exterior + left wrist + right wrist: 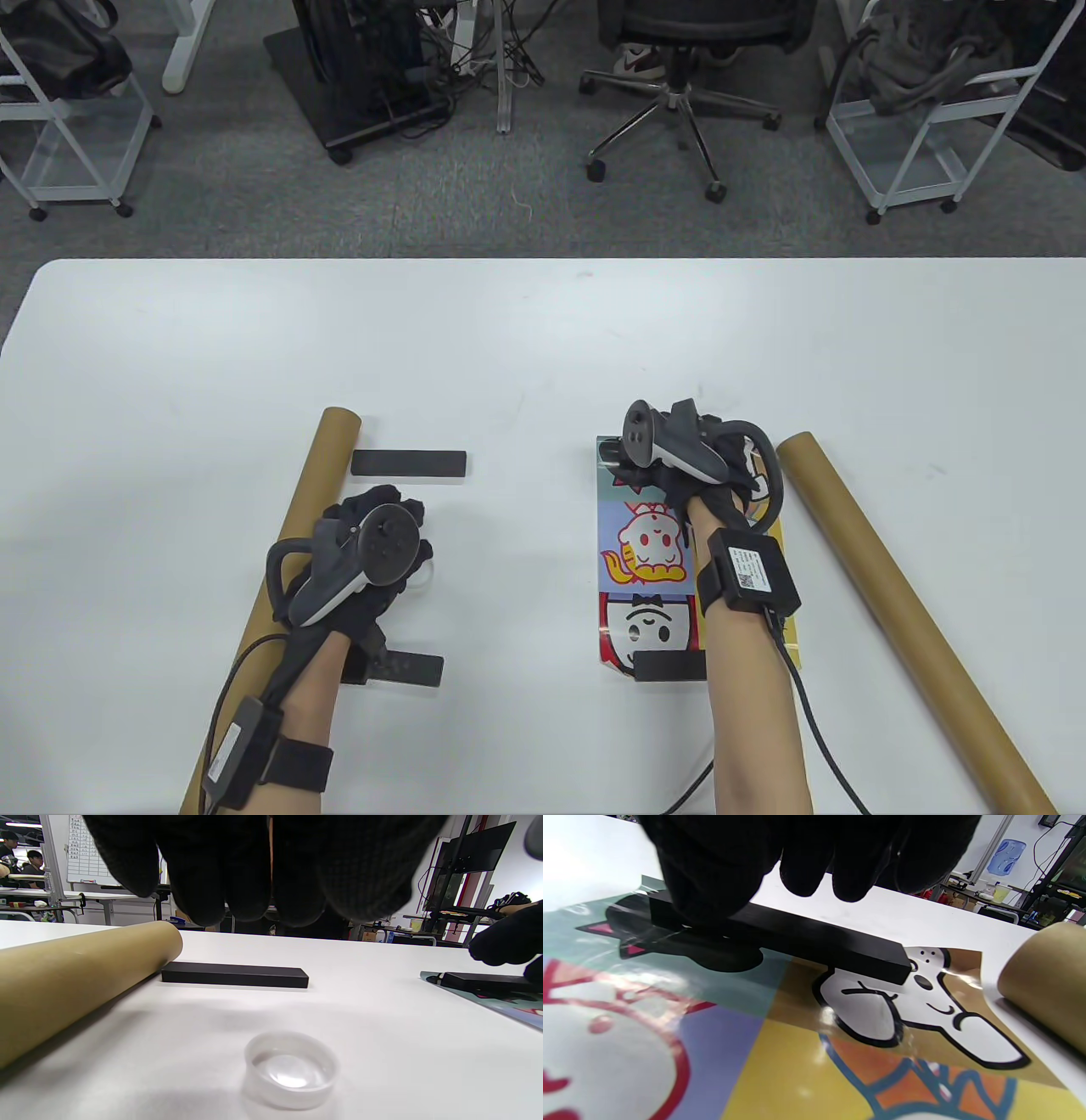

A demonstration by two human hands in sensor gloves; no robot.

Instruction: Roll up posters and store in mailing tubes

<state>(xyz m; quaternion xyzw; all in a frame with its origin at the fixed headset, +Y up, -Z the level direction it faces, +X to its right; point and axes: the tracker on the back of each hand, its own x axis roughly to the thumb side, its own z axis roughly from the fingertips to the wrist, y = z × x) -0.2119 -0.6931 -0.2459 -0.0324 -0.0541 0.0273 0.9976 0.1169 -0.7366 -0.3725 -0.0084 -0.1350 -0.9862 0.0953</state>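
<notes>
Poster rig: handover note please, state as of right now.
Left hand: hovers over a clear cap, holding nothing.
Right hand: fingers on the black bar at the poster's far edge.
Poster: flat, another black bar on its near edge.
Left tube and right tube lie either side. Two more black bars by the left tube.
Done: no rolling.
Left: lift bars, roll, tube, cap.

On the table (543, 340), the poster (649, 552) lies at five o'clock with a bar (814, 942) on each end, flanked by one tube (899, 611) at four o'clock and another tube (288, 526) at seven.
</notes>
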